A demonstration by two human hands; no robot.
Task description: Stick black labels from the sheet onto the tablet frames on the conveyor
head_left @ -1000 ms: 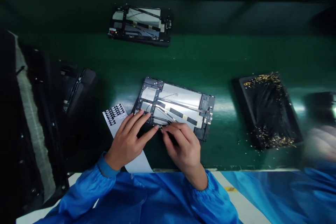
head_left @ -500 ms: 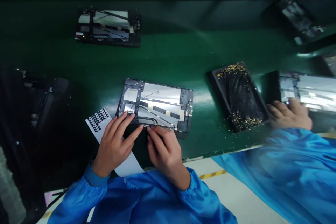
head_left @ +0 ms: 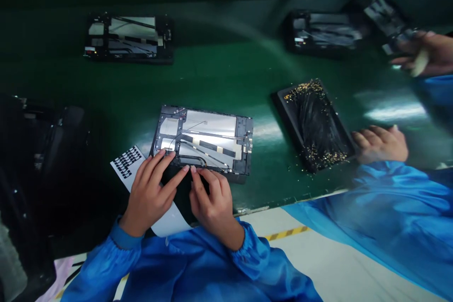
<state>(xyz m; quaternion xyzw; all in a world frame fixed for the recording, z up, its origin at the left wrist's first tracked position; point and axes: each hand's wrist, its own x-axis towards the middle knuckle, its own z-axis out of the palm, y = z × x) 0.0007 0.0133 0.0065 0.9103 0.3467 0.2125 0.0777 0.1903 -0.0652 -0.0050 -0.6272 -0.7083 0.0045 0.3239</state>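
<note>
An opened electronic device (head_left: 208,125) with silver plates, black strips and thin cables lies in front of me on the green table. My left hand (head_left: 150,196) rests over its lower left edge with the fingers spread and the fingertips touching the frame. At the middle of the lower edge, my right hand (head_left: 214,203) has thumb and forefinger brought together; anything between them is too small to name. A white sheet (head_left: 170,222) with black stickers at its upper end runs beneath my left hand.
Right of the device sits a black tray (head_left: 290,108) of thin cables with gold ends. A similar device (head_left: 132,28) lies at the back left, two more at the back right. A co-worker's hands (head_left: 382,144) are on the right. Dark equipment stands at left.
The view has shifted slightly. The co-worker's near device has gone from the right, another now lies at the back right, and the co-worker's second hand has appeared. My hands keep their places on the device.
</note>
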